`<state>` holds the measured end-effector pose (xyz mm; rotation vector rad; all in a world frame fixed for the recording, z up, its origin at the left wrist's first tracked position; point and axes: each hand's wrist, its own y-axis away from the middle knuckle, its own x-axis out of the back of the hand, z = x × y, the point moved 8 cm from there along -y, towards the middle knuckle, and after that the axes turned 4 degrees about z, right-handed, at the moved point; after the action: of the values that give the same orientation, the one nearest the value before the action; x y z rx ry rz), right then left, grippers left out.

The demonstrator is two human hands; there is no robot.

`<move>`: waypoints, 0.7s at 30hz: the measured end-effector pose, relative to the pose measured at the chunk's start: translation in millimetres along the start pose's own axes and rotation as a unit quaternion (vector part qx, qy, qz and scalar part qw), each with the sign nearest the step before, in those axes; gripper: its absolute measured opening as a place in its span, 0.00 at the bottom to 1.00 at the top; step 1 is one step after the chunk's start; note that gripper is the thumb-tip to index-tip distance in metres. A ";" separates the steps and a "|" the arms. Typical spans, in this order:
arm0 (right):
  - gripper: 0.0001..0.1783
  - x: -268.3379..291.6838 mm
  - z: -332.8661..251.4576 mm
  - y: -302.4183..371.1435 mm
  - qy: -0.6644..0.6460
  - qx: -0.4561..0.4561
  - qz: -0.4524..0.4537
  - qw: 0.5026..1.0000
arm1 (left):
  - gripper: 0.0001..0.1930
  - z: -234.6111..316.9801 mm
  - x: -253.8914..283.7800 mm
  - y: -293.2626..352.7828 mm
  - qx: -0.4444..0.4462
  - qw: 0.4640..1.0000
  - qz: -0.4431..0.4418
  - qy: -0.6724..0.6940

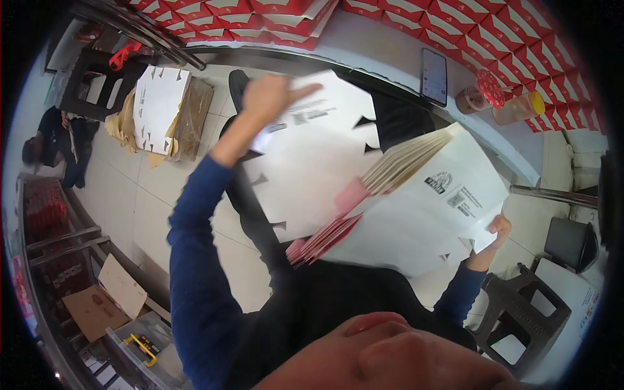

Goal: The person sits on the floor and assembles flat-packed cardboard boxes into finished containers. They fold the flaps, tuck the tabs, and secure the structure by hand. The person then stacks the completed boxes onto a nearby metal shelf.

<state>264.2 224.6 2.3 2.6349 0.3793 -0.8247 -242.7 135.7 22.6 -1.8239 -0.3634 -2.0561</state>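
Across my lap lies a flat white carton blank (292, 175) with dark cut notches and small print. My left hand (268, 97) grips its far left edge, one finger stretched over the printed face. Beside it, on the right, stands a tilted stack of folded white cartons (422, 208) with pink-red edges fanned out. My right hand (499, 233) holds that stack by its lower right corner; most of its fingers are hidden behind the card.
Several red-and-white boxes (448, 32) are stacked along the far ledge. A phone (434, 77), a cup (469, 99) and a yellow-lidded jar (518, 108) stand there. More blanks (161, 107) sit on a wrapped bundle at left. A dark stool (520, 318) is at right, a metal rack (62, 247) at left.
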 end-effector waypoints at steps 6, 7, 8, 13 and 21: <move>0.32 -10.0 67.6 -67.0 0.027 -0.073 -0.096 0.992 | 0.13 -71.1 283.0 153.2 0.145 0.930 0.336 -0.030; 0.29 -35.9 91.1 -84.5 0.030 -0.112 -0.116 0.986 | 0.15 -85.8 323.3 181.7 0.076 0.904 0.416 -0.052; 0.27 -60.4 114.2 -101.2 0.064 -0.138 -0.133 0.979 | 0.17 -97.4 350.7 205.9 0.068 0.892 0.446 -0.040; 0.22 -195.7 205.4 -147.7 0.171 -0.272 -0.347 0.881 | 0.18 -150.4 410.7 255.8 0.196 0.861 0.469 -0.005; 0.39 -302.5 104.3 -7.5 0.236 -0.028 -0.537 0.810 | 0.16 -65.7 280.6 163.0 0.099 0.945 0.258 0.175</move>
<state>-30.4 144.6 98.5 2.3696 2.0911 -0.3418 -257.7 -67.1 283.8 -1.2334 0.0132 -1.8362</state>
